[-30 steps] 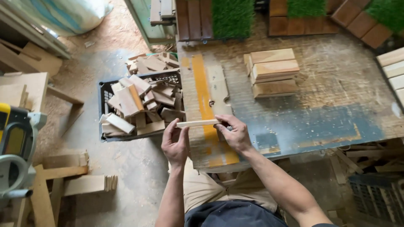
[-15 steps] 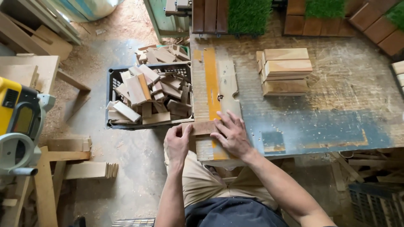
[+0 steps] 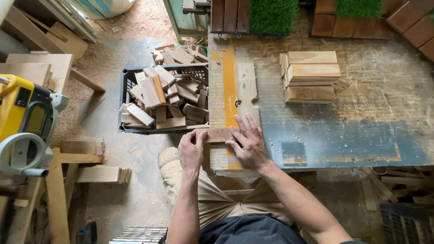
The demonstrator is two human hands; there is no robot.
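Pressing down on a small flat reddish-brown wooden block (image 3: 220, 134), both hands work at the near corner of the worn, paint-streaked workbench top (image 3: 343, 135). The left hand (image 3: 192, 151) curls its fingers over the block's left end, thumb along the near edge, so it grips the wood; the right hand (image 3: 246, 143) lies spread and flat, fingertips bearing on the block's right end rather than closing round it. The block sits crosswise, touching the near end of a pale notched wooden jig board (image 3: 247, 92) that runs away from the person beside an orange painted stripe (image 3: 229, 86).

Judging by this, the step in hand is seating the piece square against the jig. The next move seems to call for steady downward pressure and a check that the block's far edge lies flush along the board, with no gap at either end.

Just left of the bench stands a black plastic crate (image 3: 128, 77) heaped with wooden offcuts (image 3: 167, 97). Well apart on the bench, a neat stack of light rectangular wooden blocks (image 3: 312, 74) waits. A yellow and grey power saw (image 3: 22, 122) sits at the far left over the sawdust-strewn floor (image 3: 131, 36).
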